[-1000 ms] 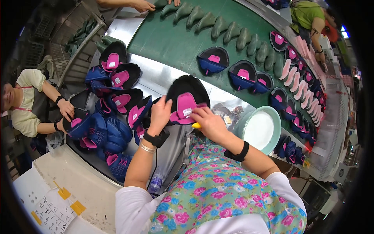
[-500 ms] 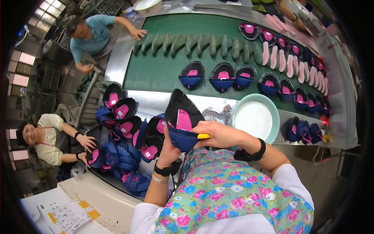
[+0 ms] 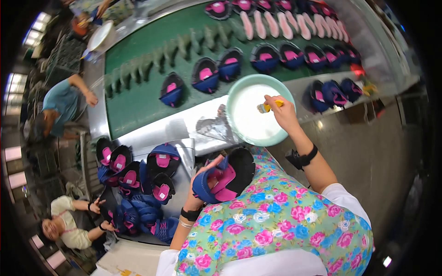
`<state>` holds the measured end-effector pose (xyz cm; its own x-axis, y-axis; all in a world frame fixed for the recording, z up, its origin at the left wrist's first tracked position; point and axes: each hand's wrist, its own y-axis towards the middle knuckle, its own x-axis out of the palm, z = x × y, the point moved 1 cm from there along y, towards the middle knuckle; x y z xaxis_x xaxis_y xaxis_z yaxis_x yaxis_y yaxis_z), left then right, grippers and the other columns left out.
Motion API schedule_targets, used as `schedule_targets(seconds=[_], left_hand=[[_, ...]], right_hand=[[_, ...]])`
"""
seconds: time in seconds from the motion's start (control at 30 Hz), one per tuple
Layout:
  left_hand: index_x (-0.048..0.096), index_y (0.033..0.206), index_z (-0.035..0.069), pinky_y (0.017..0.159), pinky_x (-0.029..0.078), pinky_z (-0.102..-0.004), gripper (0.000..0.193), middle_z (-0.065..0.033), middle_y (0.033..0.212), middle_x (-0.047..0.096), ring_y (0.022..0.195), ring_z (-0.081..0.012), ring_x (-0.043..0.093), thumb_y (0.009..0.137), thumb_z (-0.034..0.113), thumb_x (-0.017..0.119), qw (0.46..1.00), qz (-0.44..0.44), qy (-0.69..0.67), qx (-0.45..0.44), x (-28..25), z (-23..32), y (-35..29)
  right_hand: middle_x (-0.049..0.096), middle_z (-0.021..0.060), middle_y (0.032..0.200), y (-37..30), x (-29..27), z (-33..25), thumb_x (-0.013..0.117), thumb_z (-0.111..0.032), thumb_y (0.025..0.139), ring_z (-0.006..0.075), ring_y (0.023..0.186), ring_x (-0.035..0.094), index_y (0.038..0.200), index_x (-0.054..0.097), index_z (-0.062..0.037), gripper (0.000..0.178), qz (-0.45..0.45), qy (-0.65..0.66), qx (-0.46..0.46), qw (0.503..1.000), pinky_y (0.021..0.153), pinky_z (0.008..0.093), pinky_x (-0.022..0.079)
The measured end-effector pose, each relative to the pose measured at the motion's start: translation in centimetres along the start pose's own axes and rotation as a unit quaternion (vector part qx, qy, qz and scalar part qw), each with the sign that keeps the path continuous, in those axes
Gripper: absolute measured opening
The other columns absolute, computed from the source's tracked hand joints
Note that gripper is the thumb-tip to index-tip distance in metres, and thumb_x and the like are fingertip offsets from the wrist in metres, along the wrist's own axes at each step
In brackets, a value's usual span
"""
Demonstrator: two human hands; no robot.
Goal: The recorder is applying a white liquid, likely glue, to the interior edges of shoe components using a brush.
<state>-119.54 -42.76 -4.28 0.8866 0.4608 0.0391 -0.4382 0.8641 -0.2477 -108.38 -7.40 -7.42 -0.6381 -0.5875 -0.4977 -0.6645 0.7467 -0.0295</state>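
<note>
My left hand (image 3: 194,195) grips a blue shoe upper (image 3: 212,186) with pink lining and a black flared edge, held in front of my flowered apron. My right hand (image 3: 286,115) is closed on a small yellow-handled brush (image 3: 264,108). Its bristles hang over the white liquid (image 3: 246,103) in a pale green basin (image 3: 256,140); whether they touch the liquid I cannot tell. The basin sits at the near edge of the work line, right of the upper.
Shoe uppers, dark green foot-shaped lasts (image 3: 156,59) and pink insoles (image 3: 273,24) line the green belt (image 3: 138,110). More uppers pile up at left (image 3: 142,207), beside a co-worker in pale yellow (image 3: 73,237). Another person in blue (image 3: 64,103) is beyond the belt's left end.
My right hand has left the upper and carried the brush to the basin. My left hand has lowered and tilted the upper. The whole view has turned.
</note>
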Motion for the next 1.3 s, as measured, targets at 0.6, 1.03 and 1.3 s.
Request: schedule_targets(seconds=[0.6, 1.03, 1.3], left_hand=[[0.040, 0.147, -0.002, 0.113, 0.034, -0.0333, 0.063, -0.0140, 0.143, 0.047, 0.127, -0.0251, 0.052, 0.093, 0.013, 0.070, 0.949, -0.262, 0.068, -0.160, 1.0, 3.6, 0.8], [0.044, 0.145, 0.008, 0.102, 0.054, -0.0426, 0.051, -0.0123, 0.134, 0.060, 0.123, -0.0278, 0.061, 0.098, 0.002, 0.061, 0.924, 0.090, -0.353, -0.120, 2.8, -5.5, 5.5], [0.031, 0.155, 0.006, 0.112, 0.044, -0.0406, 0.061, -0.0116, 0.147, 0.050, 0.132, -0.0238, 0.053, 0.100, 0.010, 0.058, 0.947, 0.003, -0.313, -0.070, 4.4, -5.3, 7.4]], right_hand=[[0.074, 0.0170, 0.085, -4.5, 2.2, 15.2, 0.081, -0.023, 0.080, 0.0290, 0.077, 0.072, 0.095, 0.079, -0.0062, 0.023, 0.023, -0.050, 0.182, 0.982, 0.074, 0.0359, 0.056], [0.076, 0.0131, 0.089, -3.2, -0.8, 6.5, 0.080, -0.015, 0.082, 0.0189, 0.079, 0.072, 0.101, 0.078, -0.0034, 0.022, -0.009, 0.037, 0.097, 0.995, 0.075, 0.0290, 0.055], [0.075, 0.0064, 0.091, -3.7, 0.0, -2.7, 0.080, -0.010, 0.083, 0.0103, 0.084, 0.066, 0.100, 0.077, 0.0000, 0.020, -0.160, 0.267, -0.023, 0.950, 0.080, 0.0241, 0.052]])
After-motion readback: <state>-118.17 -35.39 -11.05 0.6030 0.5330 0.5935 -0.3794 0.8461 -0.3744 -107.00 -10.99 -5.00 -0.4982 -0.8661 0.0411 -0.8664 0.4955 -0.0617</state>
